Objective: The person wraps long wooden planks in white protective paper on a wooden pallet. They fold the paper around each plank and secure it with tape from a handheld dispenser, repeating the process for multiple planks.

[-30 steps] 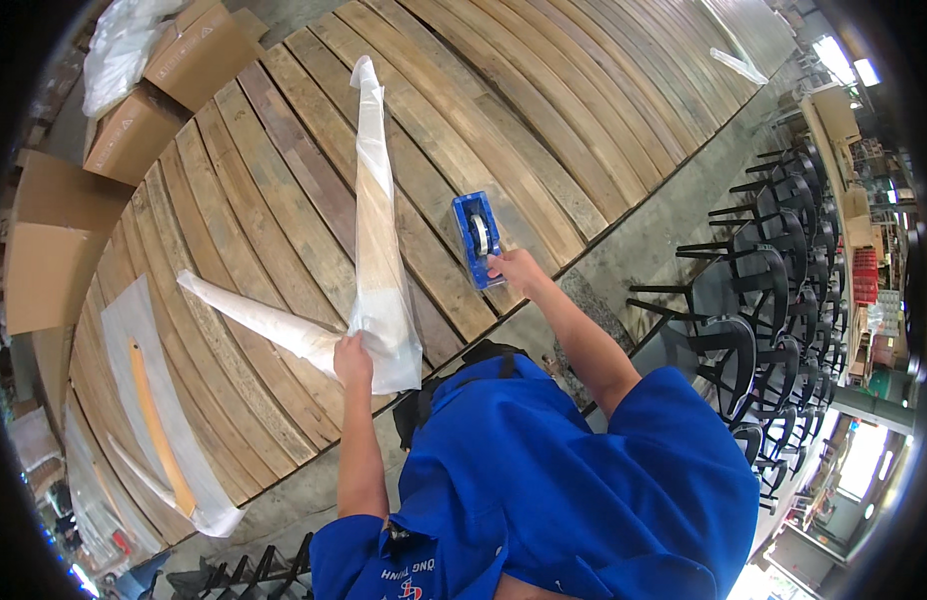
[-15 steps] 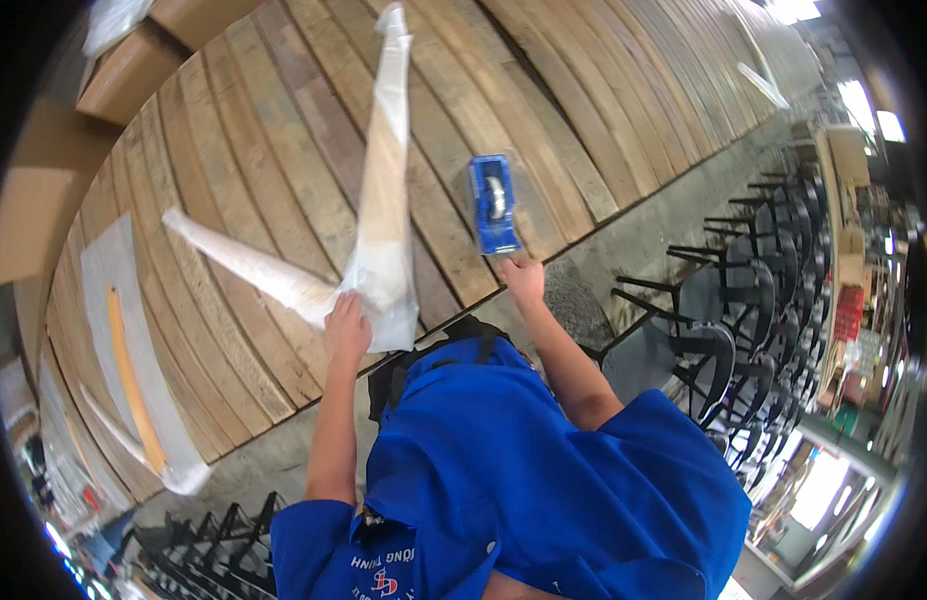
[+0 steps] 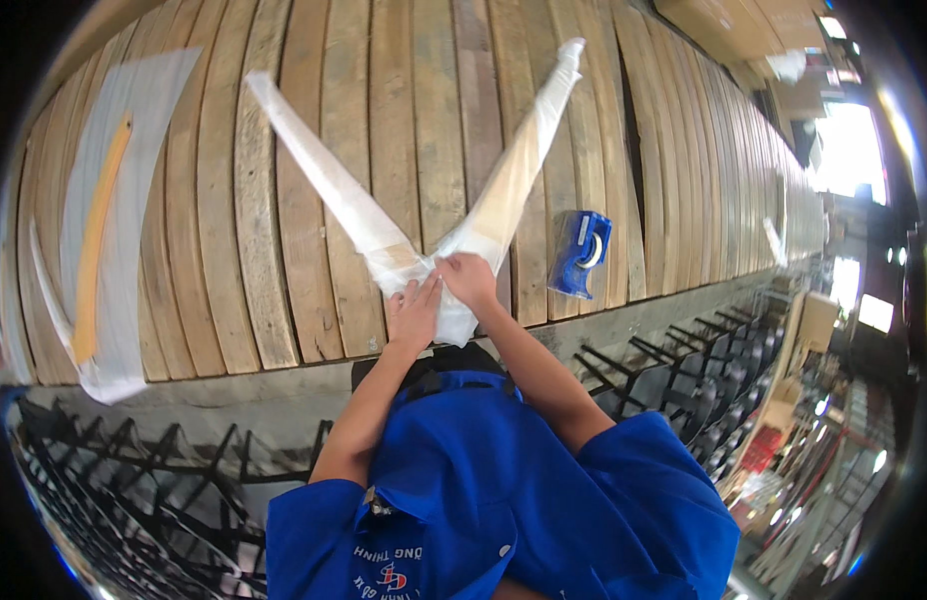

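A V-shaped wooden part wrapped in thin white foam sheet lies on the plank table, its corner toward me and both arms pointing away. My left hand rests on the wrapped corner with its fingers stretched out flat. Beside it my right hand is closed, its fingertips pressed to the wrap where the two arms meet; whatever is between them is too small to make out. A blue tape dispenser with a roll of clear tape stands right of the wrapped part, touched by neither hand.
On the left, a curved bare wooden piece lies on a white foam sheet that hangs over the table's near edge. Black-framed chairs stand below on both sides. Cardboard boxes are at the far right.
My right hand has left the tape dispenser's end and come to the wrapped corner beside my left hand. The view has turned, so the table now runs more nearly straight across.
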Motion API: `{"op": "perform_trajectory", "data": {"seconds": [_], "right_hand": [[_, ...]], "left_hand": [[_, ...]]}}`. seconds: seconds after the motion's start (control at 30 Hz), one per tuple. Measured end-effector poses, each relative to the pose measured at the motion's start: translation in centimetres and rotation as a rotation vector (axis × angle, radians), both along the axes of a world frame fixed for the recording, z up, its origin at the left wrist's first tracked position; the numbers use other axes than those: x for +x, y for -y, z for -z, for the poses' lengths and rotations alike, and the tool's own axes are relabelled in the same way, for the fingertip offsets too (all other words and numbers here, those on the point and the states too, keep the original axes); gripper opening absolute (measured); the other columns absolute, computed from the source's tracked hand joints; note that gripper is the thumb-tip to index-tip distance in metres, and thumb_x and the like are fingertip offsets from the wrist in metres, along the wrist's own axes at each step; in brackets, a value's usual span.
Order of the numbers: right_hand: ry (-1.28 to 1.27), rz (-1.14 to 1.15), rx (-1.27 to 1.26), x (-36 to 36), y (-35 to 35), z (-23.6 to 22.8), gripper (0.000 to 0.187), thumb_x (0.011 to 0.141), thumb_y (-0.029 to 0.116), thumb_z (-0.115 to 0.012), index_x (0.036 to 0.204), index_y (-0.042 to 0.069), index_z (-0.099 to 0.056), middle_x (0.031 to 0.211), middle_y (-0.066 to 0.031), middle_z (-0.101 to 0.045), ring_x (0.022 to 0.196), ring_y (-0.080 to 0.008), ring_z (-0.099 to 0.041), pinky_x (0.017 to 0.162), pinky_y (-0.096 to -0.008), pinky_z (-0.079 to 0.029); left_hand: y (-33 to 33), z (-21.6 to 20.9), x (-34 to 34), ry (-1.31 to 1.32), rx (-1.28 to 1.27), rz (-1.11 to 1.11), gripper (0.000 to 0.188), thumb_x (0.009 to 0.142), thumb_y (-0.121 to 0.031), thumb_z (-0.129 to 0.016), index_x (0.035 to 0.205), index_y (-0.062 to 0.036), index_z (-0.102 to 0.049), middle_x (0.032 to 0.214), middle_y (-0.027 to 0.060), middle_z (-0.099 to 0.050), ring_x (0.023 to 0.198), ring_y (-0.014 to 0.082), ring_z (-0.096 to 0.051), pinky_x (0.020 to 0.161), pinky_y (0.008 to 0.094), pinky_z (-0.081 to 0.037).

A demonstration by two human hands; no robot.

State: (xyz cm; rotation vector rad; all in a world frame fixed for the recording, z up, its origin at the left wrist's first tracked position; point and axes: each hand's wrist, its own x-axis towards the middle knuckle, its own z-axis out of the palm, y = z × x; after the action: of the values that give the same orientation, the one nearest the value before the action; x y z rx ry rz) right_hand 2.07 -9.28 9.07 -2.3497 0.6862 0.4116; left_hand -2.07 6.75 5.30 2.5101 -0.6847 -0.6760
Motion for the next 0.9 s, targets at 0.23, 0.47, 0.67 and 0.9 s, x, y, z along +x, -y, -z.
{"op": "perform_trajectory", "data": {"seconds": [0.23,0.47,0.67,0.9], "right_hand": [[-0.414,-0.1,-0.126,2.9,-0.4,0.6,0.06,0.078,0.066,-0.068,0.083,0.007,-0.079,0.085,-0.0146,-0.076,0.087,-0.0303,-0.074,0.08,-0.0419,-0.055],[-0.283,-0.229,-0.163,-3.9,3.8,1.2,0.067,0.084,0.072,-0.06,0.084,0.008,-0.079,0.08,-0.0137,-0.075,0.089,-0.033,-0.074,0.081,-0.0438,-0.055],[-0.302,-0.273,-0.261,-10.5,8.5,0.7,0.057,0.087,0.066,-0.061,0.086,0.011,-0.078,0.082,-0.0151,-0.073,0.081,-0.0366,-0.071,0.07,-0.0481,-0.055],[0.032,0.135,-0.732,-8.0,22.5,-8.6,0.062,0.073,0.044,-0.084,0.118,0.007,-0.061,0.113,-0.0145,-0.066,0.104,-0.0342,-0.063,0.09,-0.0463,-0.049]], "left_hand": [[-1.9,0.3,0.8,0.003,-0.091,-0.008,0.055,0.091,-0.009,-0.052,0.145,-0.0144,-0.052,0.161,-0.0043,-0.034,0.136,0.0276,-0.041,0.107,0.0485,-0.034],[-1.7,0.9,0.1,0.143,-0.118,0.013,0.049,0.091,-0.01,-0.052,0.139,-0.0161,-0.057,0.158,-0.0059,-0.04,0.134,0.0268,-0.043,0.106,0.0485,-0.034],[-1.3,-1.3,0.0,0.056,-0.063,0.005,0.046,0.089,-0.011,-0.057,0.136,-0.0157,-0.059,0.157,-0.0043,-0.042,0.136,0.0269,-0.042,0.105,0.0498,-0.035],[-3.5,2.7,-7.5,0.217,0.067,-0.142,0.042,0.086,-0.017,-0.065,0.128,-0.0148,-0.063,0.154,0.003,-0.046,0.137,0.0308,-0.045,0.106,0.0533,-0.041]]}}
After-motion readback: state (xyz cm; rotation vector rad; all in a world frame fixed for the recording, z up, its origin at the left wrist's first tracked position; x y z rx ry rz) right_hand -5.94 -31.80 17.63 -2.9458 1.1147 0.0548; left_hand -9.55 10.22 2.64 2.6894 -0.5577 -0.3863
